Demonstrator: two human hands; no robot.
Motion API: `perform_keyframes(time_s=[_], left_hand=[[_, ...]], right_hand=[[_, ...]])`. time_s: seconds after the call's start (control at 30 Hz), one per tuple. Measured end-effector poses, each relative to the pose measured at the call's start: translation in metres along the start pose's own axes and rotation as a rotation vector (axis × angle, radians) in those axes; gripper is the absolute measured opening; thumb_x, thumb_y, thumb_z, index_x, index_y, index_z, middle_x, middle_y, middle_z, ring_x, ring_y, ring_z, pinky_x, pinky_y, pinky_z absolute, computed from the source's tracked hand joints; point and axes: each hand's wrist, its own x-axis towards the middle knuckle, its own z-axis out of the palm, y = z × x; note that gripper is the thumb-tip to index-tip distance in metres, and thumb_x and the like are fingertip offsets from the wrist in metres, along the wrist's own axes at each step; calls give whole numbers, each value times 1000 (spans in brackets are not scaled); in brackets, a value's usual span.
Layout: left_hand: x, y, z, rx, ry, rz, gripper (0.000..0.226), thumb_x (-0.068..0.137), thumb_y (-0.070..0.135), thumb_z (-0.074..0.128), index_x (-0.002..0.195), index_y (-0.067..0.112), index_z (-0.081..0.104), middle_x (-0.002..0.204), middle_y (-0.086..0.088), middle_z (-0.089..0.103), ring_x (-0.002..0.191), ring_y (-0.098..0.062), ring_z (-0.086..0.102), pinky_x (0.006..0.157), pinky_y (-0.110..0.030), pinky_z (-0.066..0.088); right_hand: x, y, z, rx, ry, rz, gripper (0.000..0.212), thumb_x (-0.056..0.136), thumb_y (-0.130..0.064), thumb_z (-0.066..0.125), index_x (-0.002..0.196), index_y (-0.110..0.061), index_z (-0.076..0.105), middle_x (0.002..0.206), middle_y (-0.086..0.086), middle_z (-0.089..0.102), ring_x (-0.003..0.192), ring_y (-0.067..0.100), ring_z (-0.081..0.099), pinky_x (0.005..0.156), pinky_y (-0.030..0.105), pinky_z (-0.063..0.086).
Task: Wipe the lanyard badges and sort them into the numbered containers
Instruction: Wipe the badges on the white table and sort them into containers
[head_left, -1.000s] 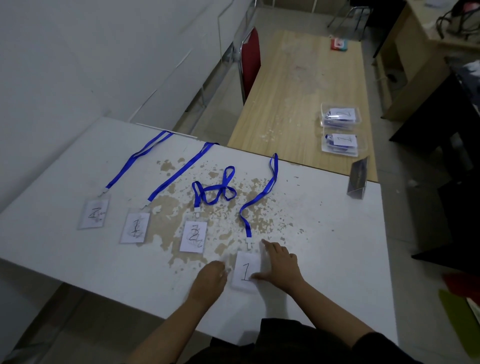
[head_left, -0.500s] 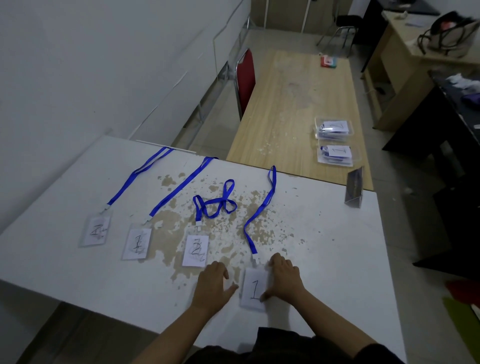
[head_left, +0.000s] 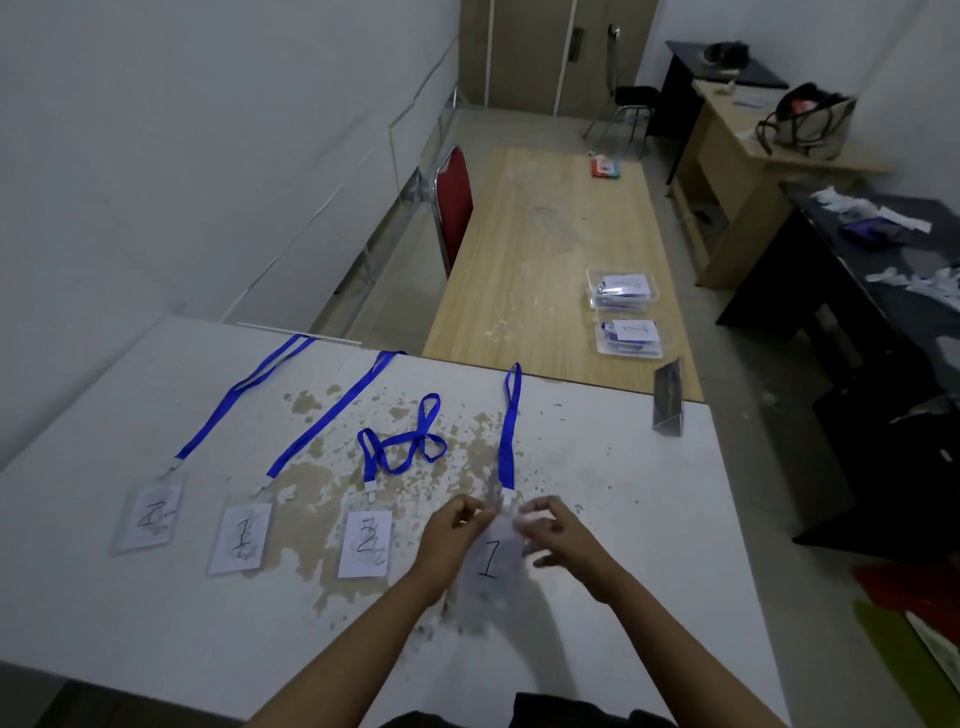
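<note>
Several badges on blue lanyards lie in a row on the white table (head_left: 623, 545). The rightmost badge (head_left: 491, 558), marked 1, sits between my hands, and its lanyard (head_left: 509, 431) runs straight away from me. My left hand (head_left: 452, 535) pinches the badge's top left corner. My right hand (head_left: 558, 535) pinches its top right corner. To the left lie a badge marked 2 (head_left: 365, 543), a badge marked 1 (head_left: 240, 538) and another marked 2 (head_left: 149, 517). Two clear containers stand on the wooden table beyond: container 2 (head_left: 622, 288) and container 1 (head_left: 631, 338).
Brown stains and flakes cover the middle of the white table. A small dark triangular stand (head_left: 667, 405) sits at its far right edge. A red chair (head_left: 456, 202) stands left of the wooden table (head_left: 519, 270). Desks with a bag (head_left: 802, 124) and clutter fill the right side.
Both hands went from pressing flat beside the badge marked 1 to pinching its top corners. The lanyard has straightened. The camera has tilted up, showing more of the room.
</note>
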Motion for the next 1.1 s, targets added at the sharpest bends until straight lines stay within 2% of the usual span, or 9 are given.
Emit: perform_keyframes(time_s=[0.07,0.17,0.33,0.47,0.57,0.67,0.73,0.9,1.1], left_hand=[[0,8,-2,-32,-24,24,9,91,24,65,88,16,68,76,12,64,74,-2,57,65,-11,43],[0,22,-7,-76,-34,48,10,90,27,66,90,17,68,86,4,67,83,-8,60,74,-23,48],[4,53,-11,-306,-26,31,15,87,27,66,89,12,67,92,-6,72,88,-18,66,75,-31,56],[15,81,-12,-443,19,3,30,80,37,66,95,11,66,94,-4,73,92,-20,67,75,-32,57],[27,101,-14,-417,87,8,28,91,41,58,99,14,58,105,-15,68,95,-28,65,82,-48,57],[40,124,-16,-371,171,26,18,98,38,51,98,20,54,108,-19,61,95,-28,58,83,-45,51],[46,139,-15,-333,210,75,16,98,40,51,101,24,53,109,-11,61,92,-20,59,75,-35,50],[52,169,-11,-405,280,73,38,96,45,52,119,15,59,119,-11,63,113,-26,58,101,-46,49],[58,178,-22,-190,236,195,19,96,46,51,99,29,59,103,12,59,99,-9,53,84,-27,42]], right_hand=[[1,-13,-1,39,100,-24,43,96,-63,38,119,-34,58,117,-1,64,101,19,63,87,40,49],[6,-29,-4,21,126,-104,68,97,-66,3,116,-48,65,130,-20,54,121,8,47,101,40,35],[3,-41,3,-1,58,-79,39,98,-62,24,115,-50,58,137,-16,42,128,7,36,110,39,27],[2,-39,10,-27,4,-98,31,105,-36,31,126,-35,53,140,-3,51,115,8,55,93,22,45],[-3,-43,19,19,52,-73,41,103,-41,37,107,-12,65,102,5,73,93,18,70,71,18,51],[-11,-38,21,128,114,-216,50,95,-50,39,92,-7,65,63,1,54,64,16,57,75,24,51],[-12,-35,21,179,108,-280,42,99,-43,39,99,-12,68,63,3,38,61,18,44,76,30,54],[-14,-38,26,87,111,-359,34,106,-25,38,116,-32,70,70,10,40,64,20,42,66,30,46],[-13,-27,14,-112,34,-330,38,104,-13,42,115,-36,70,66,-3,48,57,15,46,59,19,36]])
